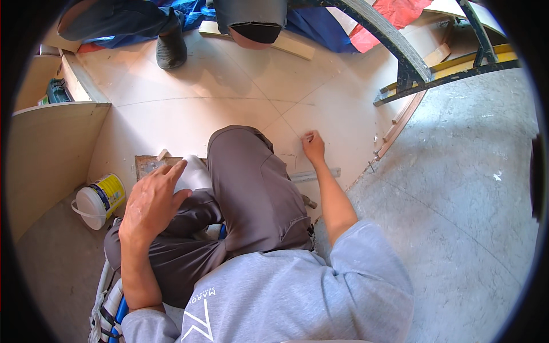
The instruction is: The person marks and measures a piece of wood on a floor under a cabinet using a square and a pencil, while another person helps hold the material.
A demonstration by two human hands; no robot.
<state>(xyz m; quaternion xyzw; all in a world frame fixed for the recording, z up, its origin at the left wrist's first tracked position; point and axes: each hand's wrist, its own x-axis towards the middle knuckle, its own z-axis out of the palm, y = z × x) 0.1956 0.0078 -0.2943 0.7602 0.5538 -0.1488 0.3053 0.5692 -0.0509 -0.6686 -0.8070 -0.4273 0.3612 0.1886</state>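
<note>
My right hand (313,147) rests low over a pale board (229,114) marked with thin dark lines that cross ahead of it. Its fingers are pinched together, and whatever lies between them is too small to make out. My left hand (151,203) is raised above my left leg, fingers stretched out and holding nothing. A flat grey metal bar (326,174), like a straightedge or level, lies on the board beside my right forearm. Beyond my left hand, a rounded white object (196,171) partly covers a brown, worn plate (147,164).
A white bucket (91,207) with a yellow label lies tipped at left near a curved panel (54,148). Another person's shoe (171,50) stands on the board's far side. A black-and-yellow ladder (412,71) reaches in at upper right, near red sheeting (386,20). Grey floor (457,188) extends right.
</note>
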